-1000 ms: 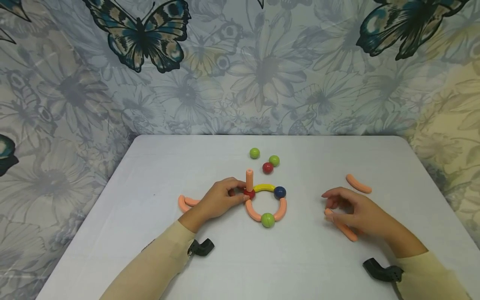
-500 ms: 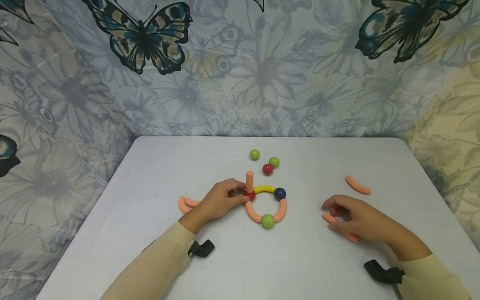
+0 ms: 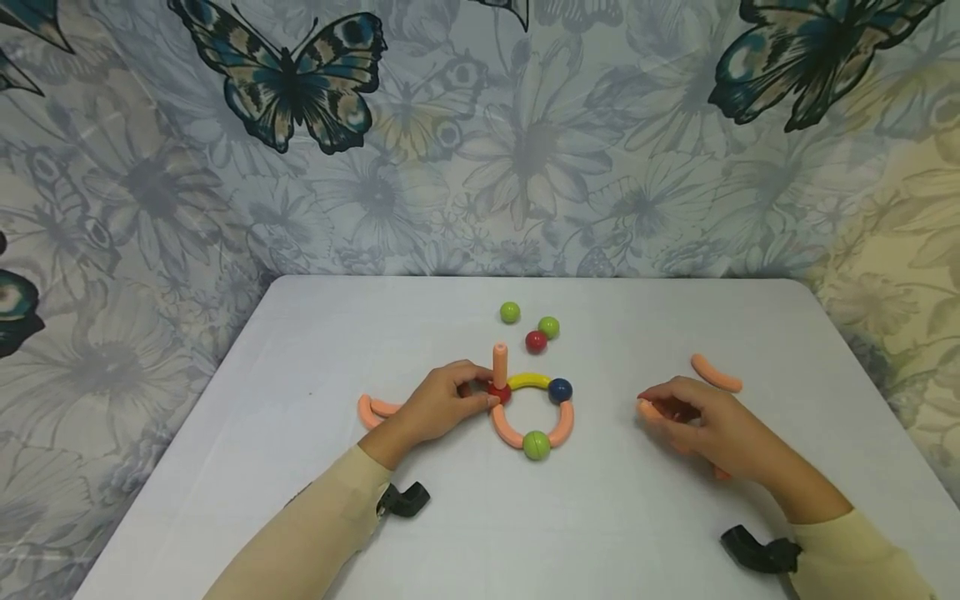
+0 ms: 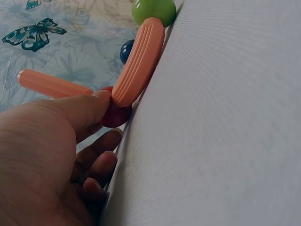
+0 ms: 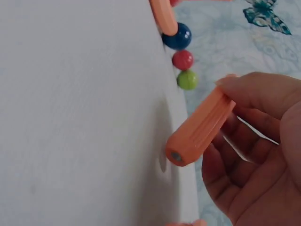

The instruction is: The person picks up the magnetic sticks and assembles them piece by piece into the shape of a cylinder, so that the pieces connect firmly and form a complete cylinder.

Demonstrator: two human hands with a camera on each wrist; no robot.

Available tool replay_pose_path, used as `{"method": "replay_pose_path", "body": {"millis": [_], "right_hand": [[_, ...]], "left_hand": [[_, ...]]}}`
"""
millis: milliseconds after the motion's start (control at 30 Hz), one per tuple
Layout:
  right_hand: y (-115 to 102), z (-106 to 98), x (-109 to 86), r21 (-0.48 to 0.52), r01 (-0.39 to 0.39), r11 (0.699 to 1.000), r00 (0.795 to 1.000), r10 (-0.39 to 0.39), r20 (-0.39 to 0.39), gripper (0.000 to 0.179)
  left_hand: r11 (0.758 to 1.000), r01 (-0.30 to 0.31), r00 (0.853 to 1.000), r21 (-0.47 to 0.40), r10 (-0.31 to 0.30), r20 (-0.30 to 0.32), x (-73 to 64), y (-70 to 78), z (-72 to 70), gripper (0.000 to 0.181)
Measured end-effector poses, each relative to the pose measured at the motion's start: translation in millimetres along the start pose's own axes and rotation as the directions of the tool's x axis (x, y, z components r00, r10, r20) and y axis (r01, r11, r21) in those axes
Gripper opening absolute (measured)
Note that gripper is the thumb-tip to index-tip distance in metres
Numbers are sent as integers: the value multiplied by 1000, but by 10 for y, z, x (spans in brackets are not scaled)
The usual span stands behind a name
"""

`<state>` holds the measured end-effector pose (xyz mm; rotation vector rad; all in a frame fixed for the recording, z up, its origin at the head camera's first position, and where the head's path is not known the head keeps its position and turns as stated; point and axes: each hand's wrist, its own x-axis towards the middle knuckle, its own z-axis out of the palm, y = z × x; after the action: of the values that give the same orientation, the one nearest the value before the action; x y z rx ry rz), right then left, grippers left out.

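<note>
My left hand (image 3: 438, 402) pinches a red ball (image 4: 116, 117) at the left of a ring lying on the table. From that ball an orange stick (image 3: 500, 367) stands upright. The ring also has a yellow curved stick (image 3: 529, 381), a blue ball (image 3: 560, 390), a green ball (image 3: 536, 446) and two orange curved sticks (image 4: 139, 63). Off to the right, my right hand (image 3: 712, 425) grips another orange stick (image 5: 202, 126) between thumb and fingers, held above the tabletop. A grey metal spot shows in that stick's near end.
Behind the ring lie two green balls (image 3: 510, 312) and a loose red ball (image 3: 536, 342). One orange curved stick (image 3: 716, 373) lies beyond my right hand; part of another (image 3: 722, 473) shows below it. More orange curved sticks (image 3: 367, 412) lie partly behind my left wrist. The white table (image 3: 360, 317) meets patterned fabric.
My right hand has taken hold of one orange stick and raised it off the table, slightly leftward. The left hand stays on the red ball.
</note>
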<state>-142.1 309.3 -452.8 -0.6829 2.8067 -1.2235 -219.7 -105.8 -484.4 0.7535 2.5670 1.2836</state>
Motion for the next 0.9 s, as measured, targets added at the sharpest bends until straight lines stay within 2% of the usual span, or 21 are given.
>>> {"method": "replay_pose_path", "body": {"millis": [67, 233, 467, 733, 900], "right_hand": [[-34, 9, 20, 38, 34, 999, 999, -33, -27, 27], [-148, 13, 96, 182, 65, 981, 996, -53, -71, 27], [-312, 42, 305, 222, 91, 971, 983, -51, -177, 30], [-408, 178, 608, 337, 121, 934, 981, -60, -186, 22], [-427, 349, 781, 376, 97, 921, 983, -30, -180, 20]], "left_hand": [[1000, -1, 1000, -3, 1, 0, -6, 7, 4, 32], [1000, -6, 1000, -6, 6, -5, -3, -13, 19, 31], [1000, -3, 1000, -5, 3, -13, 10, -36, 33, 33], [1000, -5, 1000, -6, 5, -12, 16, -55, 37, 32], [1000, -10, 1000, -12, 10, -9, 15, -57, 36, 32]]}}
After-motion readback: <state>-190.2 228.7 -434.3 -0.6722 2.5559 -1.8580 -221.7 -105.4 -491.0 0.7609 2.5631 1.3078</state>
